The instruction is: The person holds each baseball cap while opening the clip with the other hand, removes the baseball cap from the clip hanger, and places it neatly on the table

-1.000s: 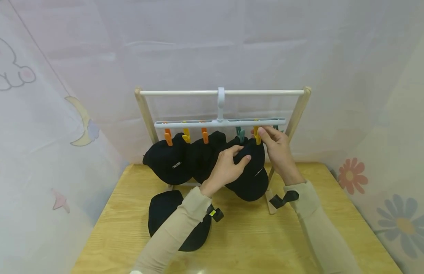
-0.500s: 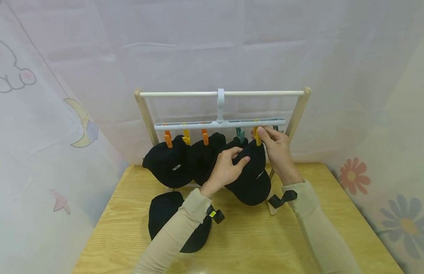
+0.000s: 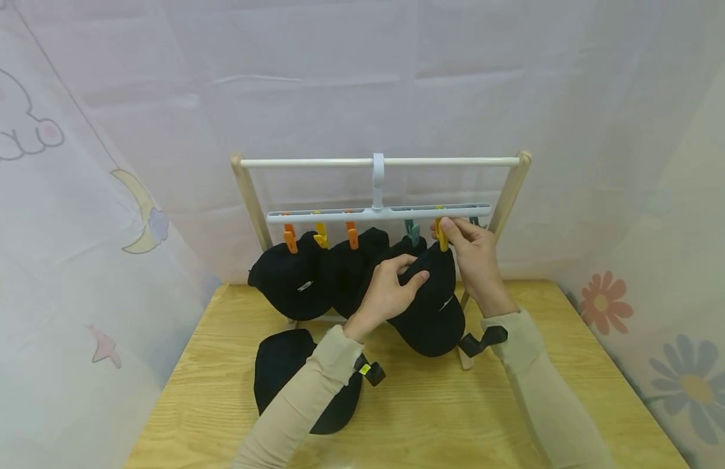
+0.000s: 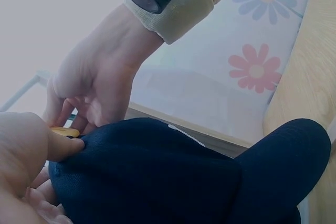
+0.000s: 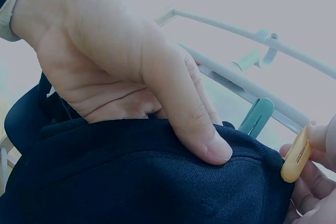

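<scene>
My left hand (image 3: pixel 388 290) pinches the crown edge of a black baseball cap (image 3: pixel 429 309), its thumb on the front and its fingers behind. At that cap's upper right corner, a yellow clip (image 3: pixel 441 236) is pinched between the thumb and fingers of my right hand (image 3: pixel 476 257). In the right wrist view the yellow clip (image 5: pixel 296 158) sits over the cap's edge. Whether it has bitten the fabric cannot be told. The cap's brim (image 4: pixel 291 166) hangs away from both hands in the left wrist view.
A pale blue hanger (image 3: pixel 339 215) hangs from the white rail (image 3: pixel 456 161) of a wooden stand. More black caps (image 3: pixel 288 280) hang left, beneath orange, yellow and teal clips. A teal clip (image 3: pixel 475 221) is behind my right hand. Another black cap (image 3: pixel 280 365) lies on the wooden table (image 3: pixel 456 417).
Both hands keep their grips and stay nearly in place. The held cap's brim has swung slightly down and to the right.
</scene>
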The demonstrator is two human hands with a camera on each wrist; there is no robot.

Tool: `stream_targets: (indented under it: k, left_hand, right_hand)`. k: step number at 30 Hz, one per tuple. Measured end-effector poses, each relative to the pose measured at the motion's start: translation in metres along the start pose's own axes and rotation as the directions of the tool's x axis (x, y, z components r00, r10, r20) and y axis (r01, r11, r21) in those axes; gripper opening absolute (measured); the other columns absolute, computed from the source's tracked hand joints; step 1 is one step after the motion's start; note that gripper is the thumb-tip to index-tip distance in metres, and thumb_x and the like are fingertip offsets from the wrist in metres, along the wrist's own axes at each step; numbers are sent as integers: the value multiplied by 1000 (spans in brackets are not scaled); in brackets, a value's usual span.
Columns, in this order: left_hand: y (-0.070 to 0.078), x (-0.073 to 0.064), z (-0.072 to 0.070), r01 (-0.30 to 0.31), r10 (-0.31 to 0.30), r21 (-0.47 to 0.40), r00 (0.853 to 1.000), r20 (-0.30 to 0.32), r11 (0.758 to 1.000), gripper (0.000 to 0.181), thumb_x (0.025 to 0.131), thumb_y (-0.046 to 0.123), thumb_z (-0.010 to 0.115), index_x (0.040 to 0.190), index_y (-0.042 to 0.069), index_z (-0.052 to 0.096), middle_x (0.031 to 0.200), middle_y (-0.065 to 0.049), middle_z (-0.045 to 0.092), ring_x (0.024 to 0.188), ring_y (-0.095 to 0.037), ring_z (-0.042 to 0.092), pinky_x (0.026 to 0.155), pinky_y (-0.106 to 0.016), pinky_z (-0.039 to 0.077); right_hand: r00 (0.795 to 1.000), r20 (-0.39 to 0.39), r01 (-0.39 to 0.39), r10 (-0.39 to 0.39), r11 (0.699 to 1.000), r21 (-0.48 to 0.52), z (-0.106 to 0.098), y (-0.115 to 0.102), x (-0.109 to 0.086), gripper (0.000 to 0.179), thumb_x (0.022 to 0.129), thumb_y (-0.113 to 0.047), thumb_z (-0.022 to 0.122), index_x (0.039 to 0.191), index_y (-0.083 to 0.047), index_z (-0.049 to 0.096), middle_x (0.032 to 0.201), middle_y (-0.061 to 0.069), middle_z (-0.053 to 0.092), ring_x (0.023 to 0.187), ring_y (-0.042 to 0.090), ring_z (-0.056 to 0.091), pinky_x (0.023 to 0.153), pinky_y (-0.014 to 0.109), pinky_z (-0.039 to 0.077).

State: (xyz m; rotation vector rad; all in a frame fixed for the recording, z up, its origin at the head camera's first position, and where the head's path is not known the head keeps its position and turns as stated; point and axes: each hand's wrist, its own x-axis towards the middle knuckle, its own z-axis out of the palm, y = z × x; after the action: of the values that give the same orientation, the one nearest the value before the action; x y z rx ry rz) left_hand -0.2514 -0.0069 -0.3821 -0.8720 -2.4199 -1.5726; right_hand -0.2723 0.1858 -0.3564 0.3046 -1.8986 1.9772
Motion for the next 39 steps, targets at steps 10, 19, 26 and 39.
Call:
stream_targets:
  k: [10, 19, 26, 39]
  left_hand:
    - [-1, -3, 3, -4, 4, -9, 1000, 2, 1000, 20, 104, 16, 71, 121, 6, 75, 114, -9, 80, 109, -21, 74, 94, -35, 58]
    - [-2, -5, 6, -4, 4, -1, 1000, 9, 1000, 22, 104, 15, 71, 124, 5, 74, 118, -10, 79, 109, -21, 73, 93, -33, 58]
    - [-3, -7, 7, -5, 5, 7, 1000, 2, 1000, 20, 104, 14, 71, 121, 4, 75, 114, -10, 79, 104, -18, 72, 88, -28, 57]
    - [-7, -13, 7, -26, 25, -20, 1000, -10, 999, 18, 103, 14, 72, 118, 4, 75, 104, -10, 79, 77, -8, 62, 74, -23, 52]
  right_hand:
    - [1000, -20, -5, 5, 1000, 5, 1, 0, -1, 44, 105, -34, 69, 126, 4, 75, 100, -11, 79, 104, 16, 72, 116, 41, 45]
    - [999, -33, 26, -25, 1000, 14, 3, 0, 1, 36, 105, -31, 70, 121, 0, 79, 99, -9, 79, 103, 16, 71, 106, 29, 50]
    - [998, -35, 47, -45, 997, 65, 3, -1, 3, 33, 104, -28, 71, 117, 1, 79, 98, -5, 79, 98, 16, 72, 97, 25, 55]
    - [1000, 6, 13, -13, 999, 47, 1, 1, 0, 47, 105, -30, 70, 132, 9, 70, 104, -6, 79, 102, 14, 72, 100, 23, 54]
